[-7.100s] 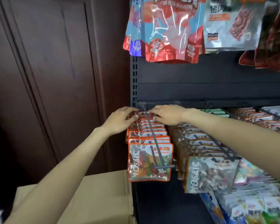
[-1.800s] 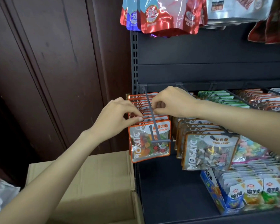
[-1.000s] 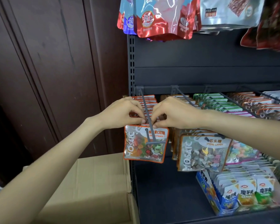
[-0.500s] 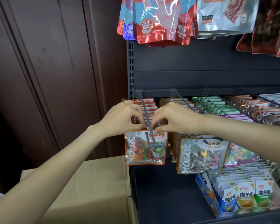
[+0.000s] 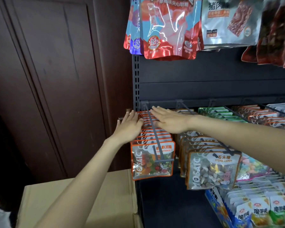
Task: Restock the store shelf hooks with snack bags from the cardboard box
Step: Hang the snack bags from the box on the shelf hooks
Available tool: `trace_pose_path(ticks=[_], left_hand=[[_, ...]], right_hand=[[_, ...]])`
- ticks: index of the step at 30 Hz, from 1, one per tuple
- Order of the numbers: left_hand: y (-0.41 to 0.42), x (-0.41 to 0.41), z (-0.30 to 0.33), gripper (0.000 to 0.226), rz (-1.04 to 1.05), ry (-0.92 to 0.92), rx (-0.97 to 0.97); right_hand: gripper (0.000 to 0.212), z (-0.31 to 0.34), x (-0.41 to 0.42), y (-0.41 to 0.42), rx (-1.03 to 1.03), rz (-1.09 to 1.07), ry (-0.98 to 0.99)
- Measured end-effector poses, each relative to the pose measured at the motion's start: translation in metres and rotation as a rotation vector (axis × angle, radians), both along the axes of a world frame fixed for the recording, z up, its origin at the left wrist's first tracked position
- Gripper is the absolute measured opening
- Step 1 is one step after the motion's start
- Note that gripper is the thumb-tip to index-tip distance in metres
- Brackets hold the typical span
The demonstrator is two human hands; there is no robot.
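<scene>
Both hands flat on the orange-trimmed gummy bags (image 5: 152,160), the leftmost row on the lower hook rail of the dark shelf unit (image 5: 204,79). Left hand (image 5: 129,126): fingers straight, lying along the left edge of the row, tips toward the back panel, gripping nothing. Right hand (image 5: 169,120): fingers straight and together, palm down on the bag tops just right of the grey hook (image 5: 155,134), also gripping nothing. Hook runs between the two hands, front tip bar sits across the front bag's face. Row looks full from back panel to hook tip; front bag hangs upright, clear window showing mixed-colour gummies.

Next row right: stone candy bags (image 5: 212,170) on their own hook, touching-close to the gummy row. Further right, green and orange/white packs on more hooks. Upper rail: large red foil bags (image 5: 169,28) and a silver jerky bag (image 5: 229,22). Bottom right corner of the shelf: display tray of small packets (image 5: 260,209).

Cardboard box (image 5: 109,199) sits below-left of the shelf, beside its left upright, under the left forearm; contents not visible. Dark wood panelling (image 5: 56,79) to the left
</scene>
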State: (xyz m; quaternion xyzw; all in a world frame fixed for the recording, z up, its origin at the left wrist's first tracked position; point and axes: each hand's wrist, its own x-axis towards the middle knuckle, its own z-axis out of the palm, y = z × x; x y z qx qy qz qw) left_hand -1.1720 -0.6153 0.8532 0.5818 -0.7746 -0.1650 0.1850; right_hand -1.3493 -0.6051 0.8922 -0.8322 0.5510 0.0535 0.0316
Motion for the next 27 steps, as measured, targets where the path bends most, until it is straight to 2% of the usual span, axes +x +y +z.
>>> trace_pose_path(ticks=[3,7,10,16,20,24,27], left_hand=[[-0.005,-0.002,-0.006,0.06,0.016,-0.056,0.024],[-0.003,0.001,-0.007,0.064,-0.004,-0.103,0.051],[-0.002,0.002,-0.005,0.065,-0.006,-0.098,0.055],[-0.005,0.003,-0.002,0.065,0.008,-0.126,0.058],[-0.014,0.0,0.011,0.059,-0.01,-0.089,-0.031],[-0.027,-0.004,0.009,0.058,-0.09,-0.228,-0.028],[-0.031,-0.001,0.006,0.059,-0.094,-0.25,0.005]], right_hand=[[0.067,-0.008,0.004,-0.013,0.065,0.002,0.065],[0.082,-0.011,0.002,-0.014,0.122,-0.023,0.056],[0.085,-0.01,0.003,-0.011,0.124,-0.028,0.052],[0.076,-0.008,-0.002,-0.012,0.097,-0.047,0.029],[0.065,-0.004,-0.002,-0.023,0.034,-0.056,0.008],[0.067,-0.01,0.002,-0.031,0.04,-0.053,0.04],[0.069,-0.009,0.001,-0.032,0.055,-0.052,0.041]])
